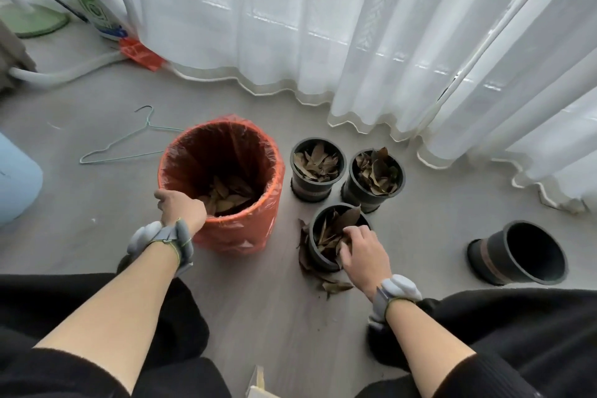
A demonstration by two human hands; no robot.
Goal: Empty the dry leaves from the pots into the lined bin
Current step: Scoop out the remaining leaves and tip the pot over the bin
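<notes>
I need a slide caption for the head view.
The right hand grips leaves in a pot; the left hand holds the bin.

Bright diffuse daylight through the sheer curtain (323, 26), highlights clipped in patches there; shadows on the floor (97, 203) soft and faint. Inside of the lined bin (219, 152) goes dark, black clothing (517, 333) at the bottom crushed to no detail. Fisheye bend at the edges, slight overall softness, dry leaves (318, 161) still readable.
</notes>
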